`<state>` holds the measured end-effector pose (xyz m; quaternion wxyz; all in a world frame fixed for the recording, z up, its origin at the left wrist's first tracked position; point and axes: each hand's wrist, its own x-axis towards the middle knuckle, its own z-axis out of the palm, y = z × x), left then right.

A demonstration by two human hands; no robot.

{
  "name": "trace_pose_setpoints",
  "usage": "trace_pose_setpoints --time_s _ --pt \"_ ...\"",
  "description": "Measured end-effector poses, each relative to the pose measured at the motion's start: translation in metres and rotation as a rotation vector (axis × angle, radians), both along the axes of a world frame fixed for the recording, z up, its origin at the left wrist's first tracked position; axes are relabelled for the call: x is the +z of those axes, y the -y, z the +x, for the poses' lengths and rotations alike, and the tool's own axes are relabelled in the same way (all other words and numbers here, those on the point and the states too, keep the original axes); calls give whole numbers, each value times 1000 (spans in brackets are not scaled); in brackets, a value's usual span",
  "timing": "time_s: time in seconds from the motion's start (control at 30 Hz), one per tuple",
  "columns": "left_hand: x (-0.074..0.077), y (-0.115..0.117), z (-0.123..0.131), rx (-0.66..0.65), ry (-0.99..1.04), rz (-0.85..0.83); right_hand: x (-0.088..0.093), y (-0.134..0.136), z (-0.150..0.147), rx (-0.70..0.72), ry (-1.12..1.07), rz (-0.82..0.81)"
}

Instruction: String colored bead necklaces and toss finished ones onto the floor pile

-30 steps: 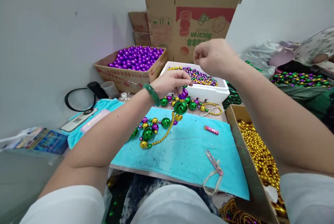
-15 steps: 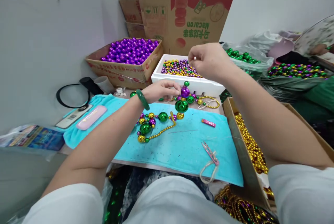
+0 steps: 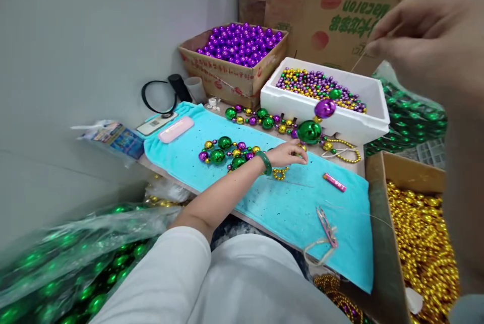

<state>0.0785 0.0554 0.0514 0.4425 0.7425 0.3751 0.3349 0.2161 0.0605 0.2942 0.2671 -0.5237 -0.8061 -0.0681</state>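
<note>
My right hand, raised at the upper right, is closed in a pinch on a thin pale thread. Below it hang a small green bead, a purple ball and a large green ball in a slanting line. My left hand, with a green bangle on its wrist, is low over the towel beside the lower end of this line. Its fingers are loosely stretched, and a gold bead shows just behind them. Under my left wrist lies a bead garland of green, purple and gold.
A turquoise towel bears pink thread snips and a pink lighter-like stick. Behind stand a carton of purple balls and a white foam box of small beads. A carton of gold bead strings is at right.
My right hand has risen to the right, drawing the thread and the beads upward. My left hand has dropped below the large green ball, its fingers looser. The view has turned left.
</note>
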Motion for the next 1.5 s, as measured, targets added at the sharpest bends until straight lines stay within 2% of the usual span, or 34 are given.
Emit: trace_pose_setpoints --time_s 0.07,0.13,0.23,0.4,0.6,0.67,0.77,0.83,0.9,1.03,1.17,1.3,1.4,1.5 --pt "-9 -2 1 -10 -21 -3 3 0 -1 -27 38 0" --pt "-12 -4 -1 -9 -10 31 6 -3 2 -45 86 -1" --pt "-9 -7 -11 4 11 62 3 -18 16 -47 78 69" --pt "-1 -10 -27 -34 -32 64 -13 -45 43 33 -41 230" --pt "6 -8 -27 -65 -23 13 -23 -43 45 -79 -118 222" --pt "8 -8 -27 -65 38 -50 -24 -41 43 -94 -163 266" --pt "12 -8 -31 -42 203 -309 -25 -41 39 -84 -204 287" --pt "19 -9 -37 46 366 -482 -24 -44 36 -11 -146 170" --pt "30 -11 -44 170 506 -542 -23 -46 33 81 -71 1" --pt "63 -16 -54 291 557 -459 -26 -49 26 178 -20 -205" --pt "97 -18 -51 363 565 -360 -34 -44 16 264 37 -323" --pt "115 -13 -38 342 555 -264 -35 -35 12 235 64 -342" --pt "117 -6 -29 256 540 -211 -33 -31 14 227 49 -305" --pt "114 -2 -21 133 474 -226 -33 -29 15 262 65 -281"
